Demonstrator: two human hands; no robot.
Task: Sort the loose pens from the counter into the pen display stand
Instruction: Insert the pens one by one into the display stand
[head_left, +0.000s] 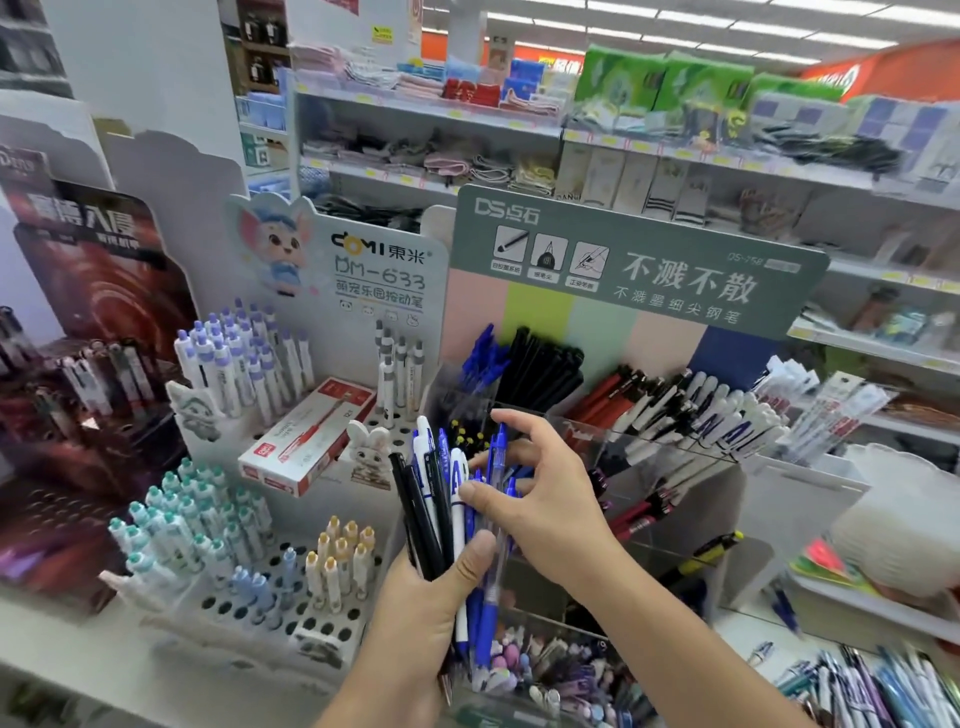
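Left hand (415, 613) lowest in view, fingers and thumb curled round a bundle of pens (447, 509), a mix of black, white and blue barrels standing nearly upright and fanning slightly at the top. Right hand (540, 499) just above and to the right, thumb and forefinger pinching one blue pen (497, 457) at the bundle's right edge, remaining fingers spread loosely. Directly behind the hands, a clear tiered pen display stand (649, 457) under a green header card (639, 260): blue pens and black pens (545, 364) in the rear compartments, red, then white-capped ones (727, 410) along the tier to the right. Front bin (545, 670) below the wrists, packed with small pastel pens. To the left, touching or just beside the clear stand, a white holed rack (270, 597) with purple, teal and yellow pens, many holes vacant, and a red-and-white box (306, 436) lying tilted on it. Open air only between bundle tips and rear compartments; little side room. Tabletop (78, 654) edge bare at lower left.
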